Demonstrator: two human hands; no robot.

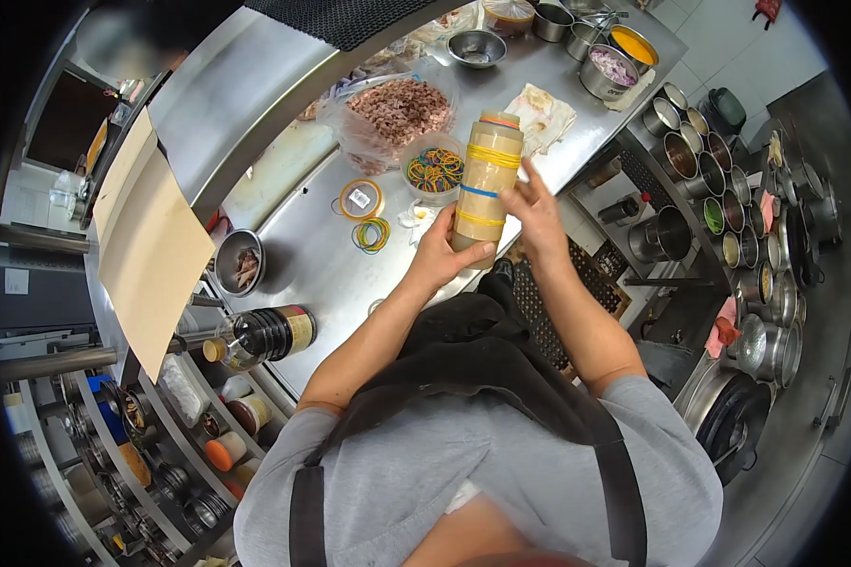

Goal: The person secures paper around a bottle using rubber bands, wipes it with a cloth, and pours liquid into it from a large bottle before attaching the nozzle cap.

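A tall beige cylinder (485, 180), banded with yellow and blue rubber bands, is held over the steel table's front edge. My left hand (442, 253) is wrapped round its lower end. At its right side is my right hand (536, 213), fingers bent, with fingertips at the cylinder near the blue band; whether they pinch a band is too small to tell. Behind the cylinder's left side stands a clear tub of coloured rubber bands (434, 170). Left of that lie a round lid with a label (358, 198) and some loose bands (371, 235). A crumpled white tissue (417, 220) lies near my left hand.
A bag of chopped meat (400, 111) lies behind the tub. A stained cloth (542, 117) is behind the cylinder. Steel bowls (477, 49) and pots (608, 73) stand at the back. A dark bottle (267, 335) lies at the left, near a bowl (240, 263). Shelves flank the table.
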